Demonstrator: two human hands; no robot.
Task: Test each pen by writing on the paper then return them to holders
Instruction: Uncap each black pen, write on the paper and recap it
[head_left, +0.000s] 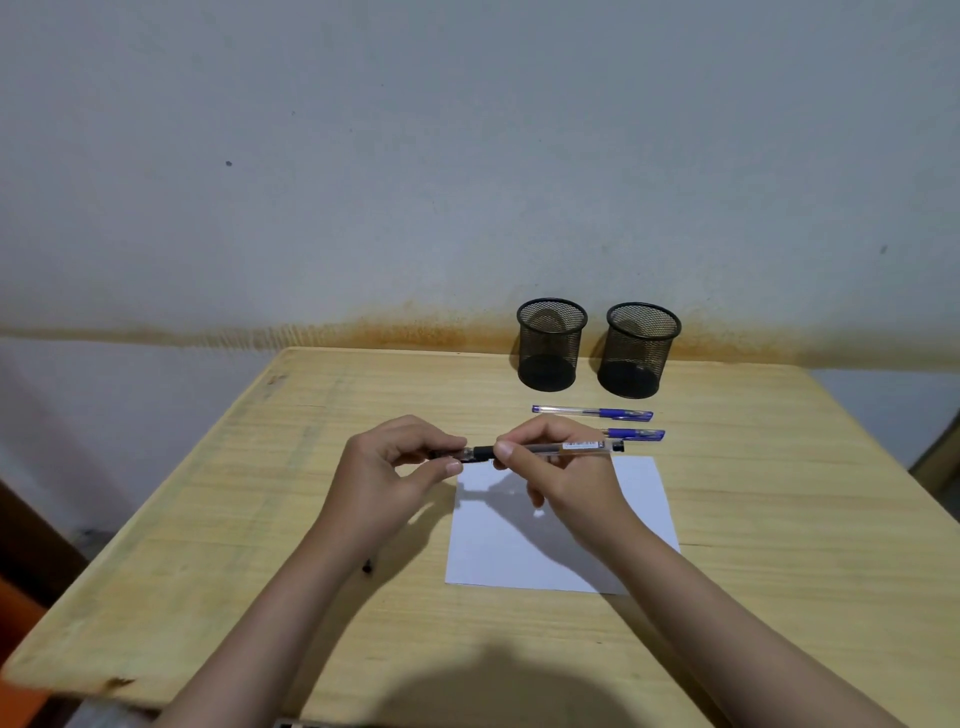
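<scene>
A black pen (566, 448) with a clear barrel lies level between both hands above the white paper (644, 499). My right hand (558, 467) pinches the barrel near its black grip. My left hand (387, 467) grips the pen's cap end (449, 455) with curled fingers. Two blue pens lie on the table behind the hands, one (592, 413) in full view, the other (636, 434) partly hidden by my right hand. Two black mesh holders (550, 345) (640, 351) stand empty near the wall.
The light wooden table (260, 519) reaches the grey wall at the back. Its left edge and front left corner are in view. A small dark mark (367, 567) sits on the wood by my left forearm.
</scene>
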